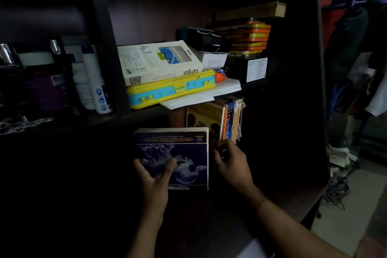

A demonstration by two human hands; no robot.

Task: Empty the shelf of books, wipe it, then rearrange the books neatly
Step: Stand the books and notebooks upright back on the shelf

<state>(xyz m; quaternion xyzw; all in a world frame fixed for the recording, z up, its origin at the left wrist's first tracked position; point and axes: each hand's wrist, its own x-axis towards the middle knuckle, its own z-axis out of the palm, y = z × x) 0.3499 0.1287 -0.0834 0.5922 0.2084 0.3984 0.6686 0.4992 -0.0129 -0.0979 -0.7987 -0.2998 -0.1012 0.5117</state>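
Left hand (154,176) grip: blue book (178,157); lower shelf holds dictionary (229,123).

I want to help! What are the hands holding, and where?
The left hand grips the blue book at its lower left corner. The right hand holds nothing; its fingers reach toward the shelved books.

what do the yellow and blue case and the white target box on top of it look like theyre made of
Yellow and blue case: looks like moulded plastic, semi-gloss, going by the saturated colours, rounded edges and chunky blue clasps along its front.

White target box: most likely printed cardboard with a matte finish, given its sharp folded edges, printed text and QR code; the window in its top seems to be clear plastic.
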